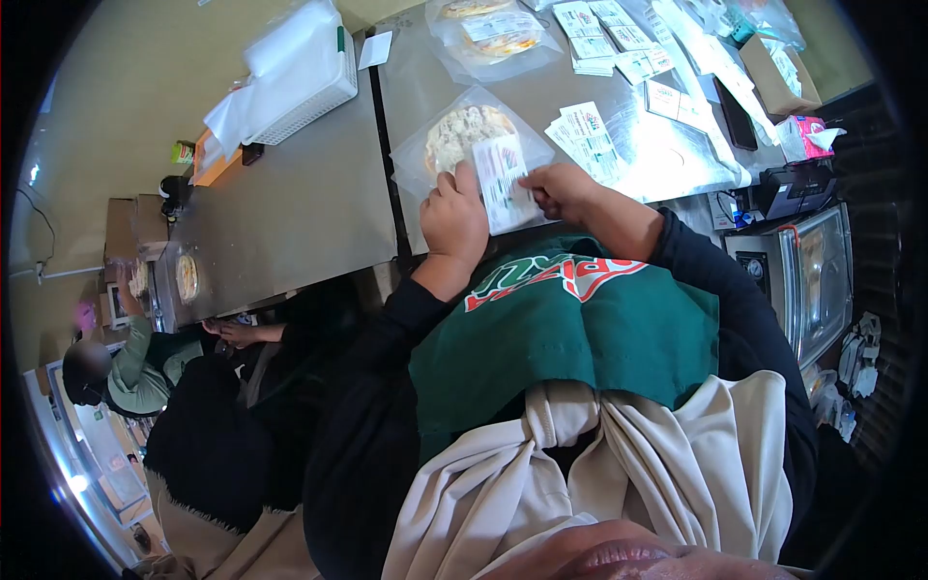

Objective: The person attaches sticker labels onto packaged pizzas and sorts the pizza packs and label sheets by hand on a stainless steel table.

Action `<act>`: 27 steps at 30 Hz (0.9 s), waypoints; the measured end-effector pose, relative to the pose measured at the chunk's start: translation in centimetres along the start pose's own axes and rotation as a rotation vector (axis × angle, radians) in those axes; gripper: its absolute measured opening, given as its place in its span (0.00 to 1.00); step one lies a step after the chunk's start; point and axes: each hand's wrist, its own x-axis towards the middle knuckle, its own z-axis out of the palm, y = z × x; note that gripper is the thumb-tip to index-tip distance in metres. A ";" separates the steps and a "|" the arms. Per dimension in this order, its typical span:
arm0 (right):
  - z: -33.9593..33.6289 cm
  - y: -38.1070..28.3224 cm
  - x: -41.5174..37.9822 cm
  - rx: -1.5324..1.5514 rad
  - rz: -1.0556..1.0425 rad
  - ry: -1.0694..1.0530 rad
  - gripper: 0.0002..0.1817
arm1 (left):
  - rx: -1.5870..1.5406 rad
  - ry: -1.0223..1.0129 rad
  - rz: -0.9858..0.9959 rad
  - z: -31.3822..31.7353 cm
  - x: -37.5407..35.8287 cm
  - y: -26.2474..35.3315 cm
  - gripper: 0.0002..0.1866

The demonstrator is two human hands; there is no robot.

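A printed label card [501,164] lies over the lower right part of a small pizza [456,133] in a clear plastic bag [411,150] on the metal table. My left hand [454,217] is closed at the card's left edge, its thumb and fingers near the lower side of the pizza bag. From the right, my right hand [565,191] pinches the card's right edge between thumb and fingers. A fanned stack of similar cards [587,140] rests just beyond my right hand.
Another bagged pizza [493,34] and more card stacks [599,39] lie at the back. A white basket [314,97] holds plastic sheets on the left. On the right are a phone [735,114], a tissue pack [808,137] and an oven [817,280]. Other people [208,425] stand at left.
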 end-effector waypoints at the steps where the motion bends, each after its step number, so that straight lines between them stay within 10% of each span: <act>1: 0.3 -0.2 0.7 0.050 -0.009 0.005 0.06 | -0.008 0.005 0.010 0.0 -0.5 0.0 0.15; 9: 3.6 -0.3 1.1 0.408 -0.251 -0.386 0.17 | -0.125 -0.066 0.042 0.0 -2.2 -0.2 0.16; 16: -2.2 -2.3 -3.6 -0.884 -0.475 0.018 0.11 | -0.234 -0.163 0.115 0.1 -4.0 -2.1 0.17; 17: -5.1 -0.8 -1.8 -1.196 -0.666 0.460 0.14 | -0.249 -0.183 0.130 0.4 -4.1 -2.1 0.17; 22: -9.4 1.1 0.8 -1.442 -0.761 0.923 0.34 | -0.237 -0.164 0.092 0.9 -4.5 -2.3 0.19; 27: -9.5 0.2 0.3 -1.418 -0.611 0.843 0.44 | -0.226 -0.221 0.025 1.4 -4.3 -2.5 0.23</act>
